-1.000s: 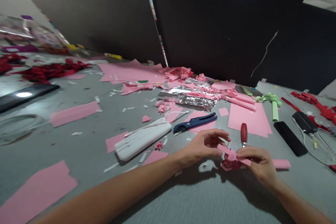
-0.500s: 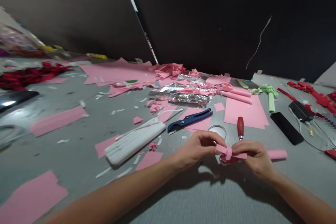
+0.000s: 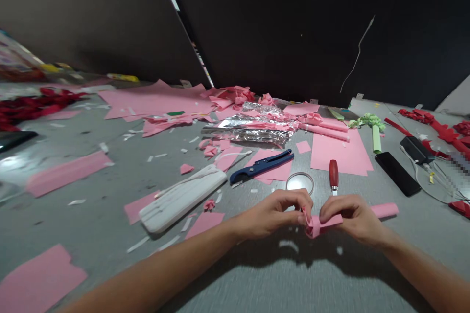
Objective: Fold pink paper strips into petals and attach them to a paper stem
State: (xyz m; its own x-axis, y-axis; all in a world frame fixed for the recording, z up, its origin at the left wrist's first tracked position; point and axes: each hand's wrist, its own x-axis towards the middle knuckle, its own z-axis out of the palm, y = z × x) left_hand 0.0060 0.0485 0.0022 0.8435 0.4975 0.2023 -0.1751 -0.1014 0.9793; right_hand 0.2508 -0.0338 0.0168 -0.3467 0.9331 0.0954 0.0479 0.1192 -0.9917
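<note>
Both my hands meet low in the middle of the head view, just above a grey table (image 3: 257, 279). My left hand (image 3: 273, 212) and my right hand (image 3: 348, 217) each pinch one end of a folded pink paper strip (image 3: 318, 224), which curls into a small knot between my fingertips. The fingers of both hands are closed on it. Right behind my right hand lies a rolled pink paper tube (image 3: 384, 210). Just past my hands lie a red-handled tool (image 3: 333, 175) and a clear tape ring (image 3: 300, 182).
A blue cutter (image 3: 261, 166), a white flat case (image 3: 181, 198), crumpled foil (image 3: 253, 129), pink sheets (image 3: 338, 154) and scraps litter the table. A black phone (image 3: 397, 173), a green paper flower (image 3: 372, 127) and red paper pieces (image 3: 433, 124) lie at right. Dark boards stand behind.
My hands have drawn closer together and folded the pink strip tighter. The view has shifted so that the table things sit further left and the tape ring shows.
</note>
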